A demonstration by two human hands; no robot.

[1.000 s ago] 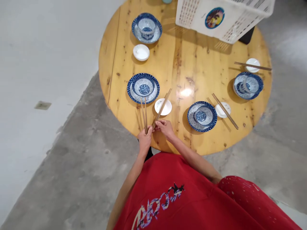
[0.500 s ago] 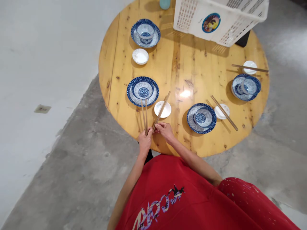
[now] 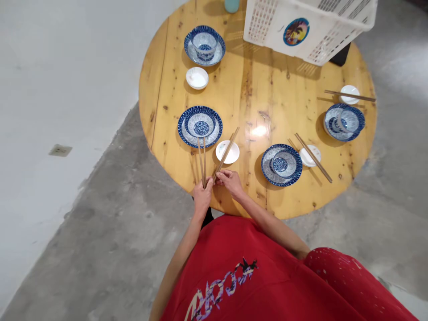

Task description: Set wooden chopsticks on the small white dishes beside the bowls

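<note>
My left hand (image 3: pixel 202 192) is closed around the lower ends of two chopsticks (image 3: pixel 203 162), whose tips point away from me and spread slightly apart. Beside it, my right hand (image 3: pixel 230 182) pinches the near end of another pair of chopsticks (image 3: pixel 227 151). That pair lies slanted across a small white dish (image 3: pixel 233 156). Just beyond my left hand's chopsticks, a blue-and-white bowl (image 3: pixel 190 122) sits on a patterned plate (image 3: pixel 183 136). Both hands are close together near the table's front edge.
The round wooden table (image 3: pixel 247 187) also bears a plate with a bowl (image 3: pixel 274 178) and chopsticks (image 3: pixel 316 161) on a dish at right. Further settings stand at far right and back left. A white plastic basket (image 3: pixel 267 29) and a turquoise cup (image 3: pixel 232 5) occupy the back.
Both hands keep their hold on the chopsticks with barely any movement. The whole view has shifted very slightly.
</note>
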